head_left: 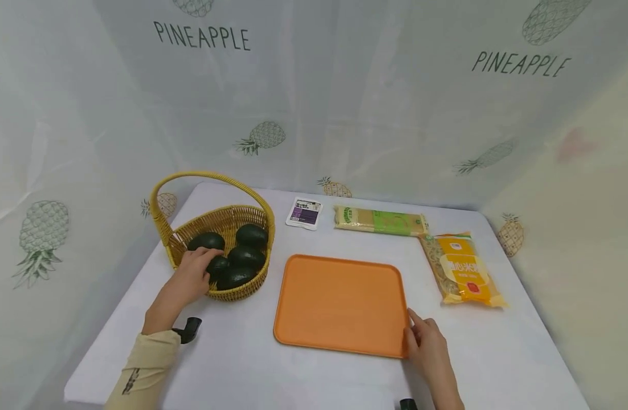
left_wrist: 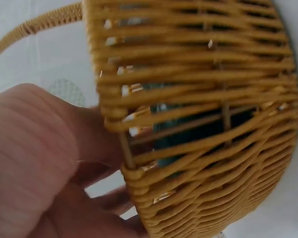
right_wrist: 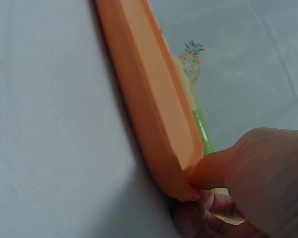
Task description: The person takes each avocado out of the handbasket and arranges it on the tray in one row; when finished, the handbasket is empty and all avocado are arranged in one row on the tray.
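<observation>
The left hand (head_left: 187,279) reaches over the near-left rim of a yellow wicker basket (head_left: 244,292), fingers curled round an avocado (head_left: 218,265) among others inside. Rightward on the counter (head_left: 232,359): a white sachet (head_left: 304,213), an orange tray (head_left: 342,307), a noodle packet (head_left: 380,221) behind it, the right hand (head_left: 428,347) pinching the tray's near-right corner, then a yellow food bag (head_left: 463,270).

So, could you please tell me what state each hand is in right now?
Left hand: closed, fingers curled round an avocado in the basket.
Right hand: closed, pinching the edge of the orange tray.
</observation>
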`<state>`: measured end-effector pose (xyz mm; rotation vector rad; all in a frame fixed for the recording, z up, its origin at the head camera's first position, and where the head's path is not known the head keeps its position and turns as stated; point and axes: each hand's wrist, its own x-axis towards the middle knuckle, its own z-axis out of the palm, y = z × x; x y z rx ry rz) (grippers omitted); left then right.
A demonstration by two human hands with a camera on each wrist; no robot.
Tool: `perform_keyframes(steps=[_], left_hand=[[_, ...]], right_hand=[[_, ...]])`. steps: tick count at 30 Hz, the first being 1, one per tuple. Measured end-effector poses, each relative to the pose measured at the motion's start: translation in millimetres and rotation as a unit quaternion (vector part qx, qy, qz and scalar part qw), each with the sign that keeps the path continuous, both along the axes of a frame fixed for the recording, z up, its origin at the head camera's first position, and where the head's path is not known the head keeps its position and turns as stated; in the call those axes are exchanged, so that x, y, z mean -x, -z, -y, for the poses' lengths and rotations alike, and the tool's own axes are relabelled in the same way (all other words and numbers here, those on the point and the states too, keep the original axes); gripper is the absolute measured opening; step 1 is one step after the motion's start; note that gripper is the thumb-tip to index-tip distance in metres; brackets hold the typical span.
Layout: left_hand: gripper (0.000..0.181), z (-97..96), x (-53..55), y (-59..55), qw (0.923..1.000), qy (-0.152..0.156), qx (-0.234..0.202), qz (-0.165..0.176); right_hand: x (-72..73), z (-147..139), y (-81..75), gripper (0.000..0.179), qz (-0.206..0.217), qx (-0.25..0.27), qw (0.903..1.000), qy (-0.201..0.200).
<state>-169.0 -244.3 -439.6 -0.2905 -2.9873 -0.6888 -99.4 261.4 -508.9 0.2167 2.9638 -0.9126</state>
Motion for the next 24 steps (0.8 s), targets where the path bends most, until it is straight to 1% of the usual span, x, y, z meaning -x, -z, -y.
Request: perform_keyframes(steps=[2, 5, 9, 12, 16, 19, 24], left_hand=[[0.053, 5.2, 0.6, -2.3, 0.9997, 0.018, 0.012, 0.015], [0.051, 9.3, 4.1, -3.1, 0.999, 0.025, 0.017, 0.034], [0.053, 10.8, 8.8, -0.6, 0.9979, 0.01, 0.021, 0.061], [0.054, 10.6, 10.6, 0.4, 0.9971, -0.004, 0.03, 0.071], [0.054, 11.1, 12.2, 0.3, 0.9962, -0.021, 0.034, 0.077], [0.056, 11.7, 14.2, 1.6, 0.9959, -0.027, 0.033, 0.079], [0.059, 11.5, 17.6, 5.2, 0.9964, -0.035, 0.03, 0.072]], right_hand=[[-0.8, 1, 2.6, 0.05, -0.002, 0.004, 1.0, -0.006], [-1.5, 2, 4.4, 0.052, -0.011, 0.001, 0.9999, -0.007], [-0.2, 2, 5.7, 0.052, -0.008, 0.003, 1.0, -0.004], [-1.0, 3, 6.7, 0.051, 0.002, 0.008, 1.0, -0.001], [-0.5, 4, 7.1, 0.052, -0.005, 0.008, 1.0, -0.001], [0.1, 4, 6.8, 0.052, -0.01, 0.009, 0.9999, 0.0], [-1.1, 2, 6.6, 0.052, -0.006, 0.007, 0.9999, 0.009]])
